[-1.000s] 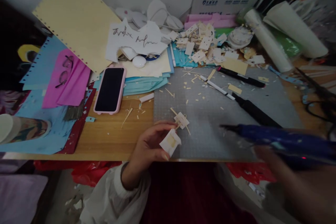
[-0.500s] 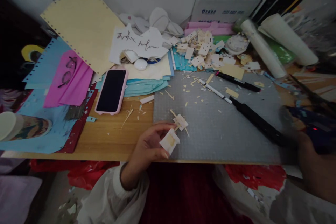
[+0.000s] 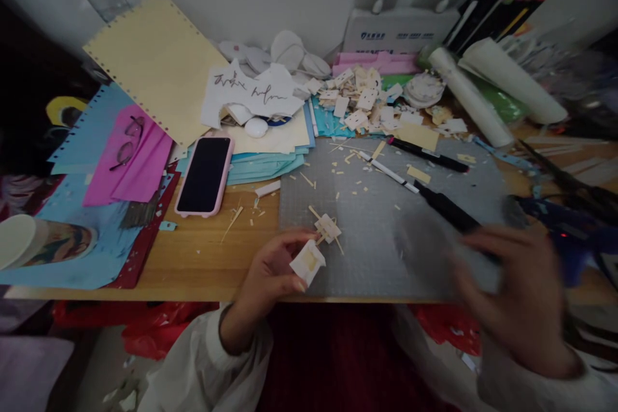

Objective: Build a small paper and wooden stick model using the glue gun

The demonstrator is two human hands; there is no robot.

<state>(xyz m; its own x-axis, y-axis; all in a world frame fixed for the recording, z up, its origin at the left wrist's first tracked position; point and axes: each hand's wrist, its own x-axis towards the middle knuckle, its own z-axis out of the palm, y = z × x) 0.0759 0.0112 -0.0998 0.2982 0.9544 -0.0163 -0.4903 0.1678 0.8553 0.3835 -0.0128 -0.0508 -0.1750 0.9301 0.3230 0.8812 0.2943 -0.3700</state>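
My left hand is closed around a small white folded paper box with a yellowish patch on one face, held at the mat's front edge. Just beyond the fingertips, a small cross-shaped piece of pale card and thin sticks lies on the grey cutting mat. Over the right part of the mat my right hand is smeared by motion, thumb and fingers apart, with nothing seen between them. Its fingers partly cover a black handle. Farther right sits a dark blue glue gun with a red light.
Pens and scraps lie across the mat's far side. Behind is a heap of cut card pieces. To the left are a pink-cased phone, eyeglasses, coloured paper and a tipped paper cup.
My right hand has let go of the glue gun and moved left over the mat. My left hand still holds the paper box. The view has shifted slightly.
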